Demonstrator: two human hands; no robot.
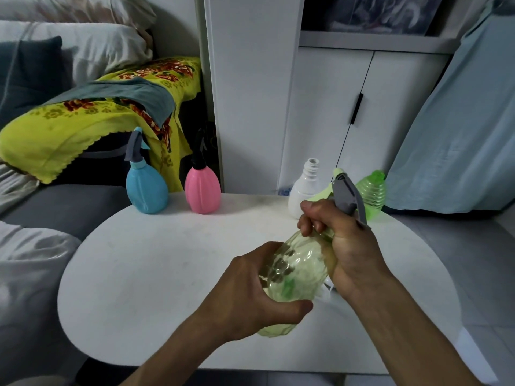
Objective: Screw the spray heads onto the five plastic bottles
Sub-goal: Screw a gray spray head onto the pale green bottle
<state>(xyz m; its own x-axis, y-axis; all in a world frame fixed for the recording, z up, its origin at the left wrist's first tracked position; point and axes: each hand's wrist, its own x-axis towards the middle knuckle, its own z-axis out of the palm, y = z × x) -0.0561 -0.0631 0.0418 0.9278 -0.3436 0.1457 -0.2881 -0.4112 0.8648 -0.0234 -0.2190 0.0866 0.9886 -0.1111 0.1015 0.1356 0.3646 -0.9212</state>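
A clear yellow-green bottle (298, 270) is held tilted over the round white table (156, 263). My left hand (250, 293) grips its body from below. My right hand (334, 238) is curled round its neck, where a grey and pale-green spray head (347, 195) sits. At the table's back left stand a blue bottle (147, 188) and a pink bottle (202, 189), each with a spray head on. At the back right a white bottle (302, 190) has a bare neck, and beside it stands a green ribbed bottle (372, 190), partly hidden by the spray head.
A sofa with grey cushions (36, 274) and a yellow flowered cloth (83, 118) runs along the left. White cabinet doors (334, 115) stand behind the table. A pale blue fabric (457, 135) hangs at the right.
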